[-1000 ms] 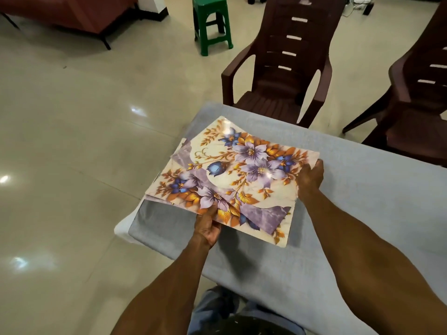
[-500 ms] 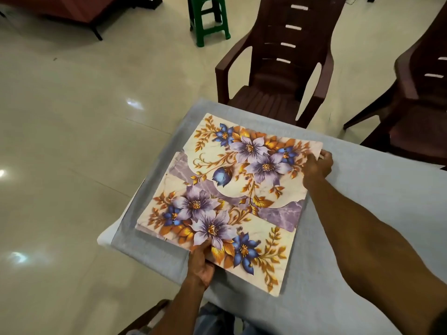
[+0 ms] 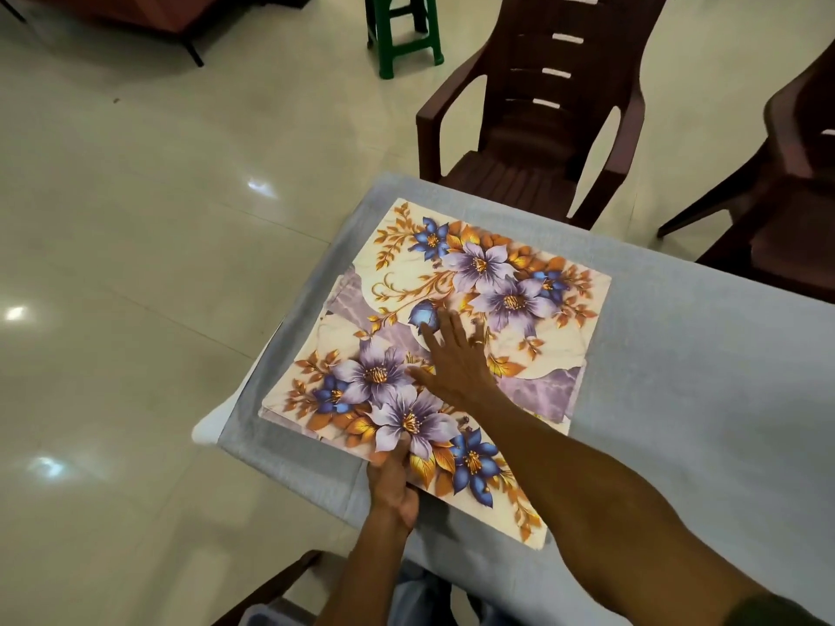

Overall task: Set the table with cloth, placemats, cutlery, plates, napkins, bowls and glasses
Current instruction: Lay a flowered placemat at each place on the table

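A stack of floral placemats (image 3: pixel 510 282), cream with purple and blue flowers and orange leaves, lies on the grey tablecloth (image 3: pixel 687 354) at the table's left end. The top mat is shifted toward me and overhangs the ones beneath. My left hand (image 3: pixel 392 481) pinches the near edge of the top placemat, thumb on top. My right hand (image 3: pixel 454 359) rests flat on the middle of the stack, fingers spread.
A brown plastic armchair (image 3: pixel 533 128) stands at the table's far side, and another brown chair (image 3: pixel 795 183) at the right. A green stool (image 3: pixel 402 33) stands farther back on the glossy tiled floor (image 3: pixel 135 264). The table's left corner (image 3: pixel 212 426) is near the mats.
My right hand left the stack's far right edge and now lies flat on its middle. The mats have settled onto the cloth, the top one pulled nearer to me.
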